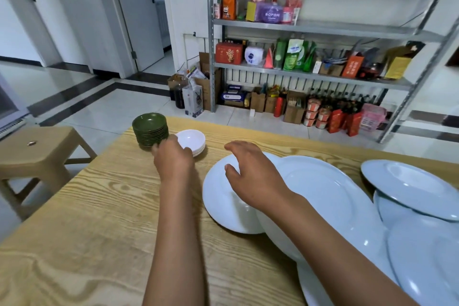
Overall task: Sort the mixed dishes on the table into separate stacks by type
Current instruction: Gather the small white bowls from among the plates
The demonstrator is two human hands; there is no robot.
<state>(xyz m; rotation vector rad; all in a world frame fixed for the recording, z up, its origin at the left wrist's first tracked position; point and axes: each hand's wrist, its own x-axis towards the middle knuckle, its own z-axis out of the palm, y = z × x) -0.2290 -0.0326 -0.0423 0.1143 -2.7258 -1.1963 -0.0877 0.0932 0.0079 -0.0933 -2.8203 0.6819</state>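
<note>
A stack of several small green dishes stands at the table's far left. Right beside it sits a short stack of small white bowls. My left hand is between these two stacks and covers the near left rim of the white bowls. Its fingertips are hidden behind the back of the hand. My right hand hovers with loosely spread fingers over a large white plate. Overlapping that plate on the right lies a bigger white oval platter.
More large white plates lie piled and tilted at the right edge of the wooden table. A tan plastic stool stands to the left of the table. Behind the table is a metal shelf rack loaded with goods.
</note>
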